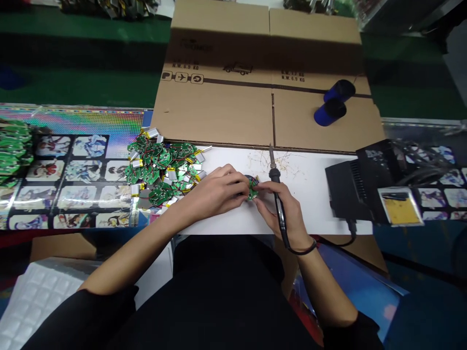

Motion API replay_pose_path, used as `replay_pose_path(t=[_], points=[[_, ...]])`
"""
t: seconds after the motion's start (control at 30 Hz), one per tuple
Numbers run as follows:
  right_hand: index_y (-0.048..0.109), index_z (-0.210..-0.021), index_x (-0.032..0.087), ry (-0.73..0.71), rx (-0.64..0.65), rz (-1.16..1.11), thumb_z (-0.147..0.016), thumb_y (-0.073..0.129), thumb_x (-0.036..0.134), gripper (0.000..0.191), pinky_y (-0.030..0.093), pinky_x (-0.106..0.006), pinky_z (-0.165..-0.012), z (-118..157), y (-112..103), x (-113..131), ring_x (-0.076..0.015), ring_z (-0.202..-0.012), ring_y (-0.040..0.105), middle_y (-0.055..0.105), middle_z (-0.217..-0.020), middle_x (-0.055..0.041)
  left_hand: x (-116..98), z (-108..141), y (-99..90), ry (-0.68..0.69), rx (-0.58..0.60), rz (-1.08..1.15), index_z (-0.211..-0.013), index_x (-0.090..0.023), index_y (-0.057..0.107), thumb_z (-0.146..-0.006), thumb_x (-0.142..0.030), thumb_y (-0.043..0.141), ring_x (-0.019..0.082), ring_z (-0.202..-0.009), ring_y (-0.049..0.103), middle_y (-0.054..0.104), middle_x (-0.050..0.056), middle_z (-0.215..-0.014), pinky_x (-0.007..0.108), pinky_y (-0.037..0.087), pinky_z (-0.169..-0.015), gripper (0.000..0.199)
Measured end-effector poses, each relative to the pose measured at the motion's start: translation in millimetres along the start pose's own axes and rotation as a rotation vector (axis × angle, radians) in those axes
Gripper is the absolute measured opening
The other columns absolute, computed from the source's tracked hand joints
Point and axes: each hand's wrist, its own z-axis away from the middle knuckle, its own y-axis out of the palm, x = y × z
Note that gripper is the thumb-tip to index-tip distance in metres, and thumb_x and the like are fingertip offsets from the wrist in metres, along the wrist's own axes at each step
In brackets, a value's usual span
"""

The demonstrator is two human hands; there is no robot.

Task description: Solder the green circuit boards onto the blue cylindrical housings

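Observation:
A small green circuit board (252,193) with dark wires is held between my two hands over the white work surface (310,180). My left hand (221,190) grips it from the left, fingers curled and partly hiding it. My right hand (288,211) pinches the board's right side with thumb and fingertip. The same hand carries a soldering iron (274,173), its tip pointing away from me and apart from the board. Close to my left forearm lies a heap of green circuit boards (156,158) with silver, yellow-taped battery cells.
Behind the work surface a flat cardboard sheet (219,112) bears two blue cylinders (330,113). On the right stands a black soldering station (346,187) beside a tray with a yellow sponge (401,209). Stacked green boards (14,150) sit far left. Wire scraps (288,163) litter the surface.

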Motion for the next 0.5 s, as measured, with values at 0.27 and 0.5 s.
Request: replay_pose_path(t=[0.27,0.5], points=[[0.068,-0.129,0.029,0.146,-0.105,-0.104,-0.109,0.055,0.036,0.024,0.064,-0.042,-0.083,11.8,-20.7,16.4,-0.0229,-0.089,0.075,0.077,-0.095,-0.0041,-2.7,-6.2,-4.4,-0.009,0.071,-0.032,-0.104,-0.019,0.071,-0.110,-0.023,0.055,0.024,-0.105,0.060,0.076,0.008,-0.114,0.039,0.051,-0.097,0.018],[0.073,-0.119,0.026,0.171,-0.439,-0.277,-0.097,0.071,0.040,0.026,0.055,-0.032,-0.049,35.4,-40.1,18.5,-0.0195,-0.067,0.071,0.073,-0.089,-0.0051,-5.7,-9.6,-6.8,-0.014,0.094,-0.080,-0.103,-0.018,0.071,-0.108,-0.021,0.054,0.024,-0.103,0.060,0.075,0.009,-0.112,0.039,0.051,-0.094,0.017]])
